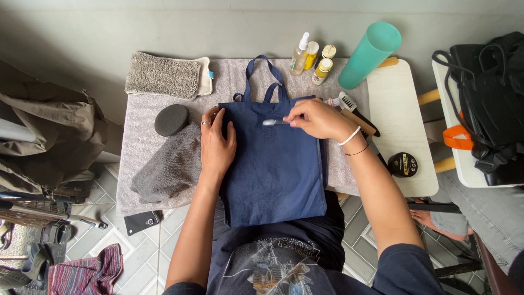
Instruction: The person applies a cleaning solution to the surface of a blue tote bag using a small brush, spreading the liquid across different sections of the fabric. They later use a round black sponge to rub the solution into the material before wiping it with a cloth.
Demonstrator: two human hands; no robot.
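Observation:
A navy blue tote bag (275,164) lies flat on a grey towel (143,147) that covers a small white table (401,109). My left hand (216,145) presses flat on the bag's left edge, fingers spread, a ring on one finger. My right hand (319,120) grips a small toothbrush (273,122) whose white head rests on the upper middle of the bag. Bracelets circle that wrist. The bag's handles (261,76) point away from me.
A black round sponge (171,119), a crumpled grey cloth (169,166) and a folded grey mat (164,75) lie left. Small bottles (311,60), a teal tumbler (370,54), brushes (352,109) and a black tin (403,164) are right. A black bag (486,109) sits far right.

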